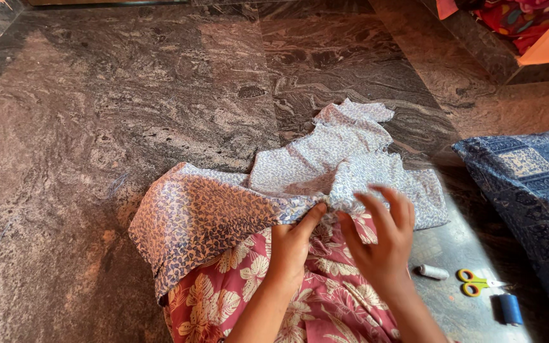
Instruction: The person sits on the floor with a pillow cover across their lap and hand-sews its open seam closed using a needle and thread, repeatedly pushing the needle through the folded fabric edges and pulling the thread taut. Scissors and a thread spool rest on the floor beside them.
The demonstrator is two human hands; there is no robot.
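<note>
Both hands bunching up the blue leaf-print cloth (300, 171)

Left hand (290, 244) pinches a fold with its thumb, right hand (382, 238) has fingers spread loose on top. Cloth's draped over the red floral lap (325, 305), spilling onto the stone floor (96, 127); thread spools (433, 272) and yellow scissors (474, 282) sit just right.

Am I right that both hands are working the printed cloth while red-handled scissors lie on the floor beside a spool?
Not quite: the head view shows the scissors have yellow handles, not red. They do lie on the floor beside the blue spool, and the left hand and right hand are both on the printed cloth.
</note>
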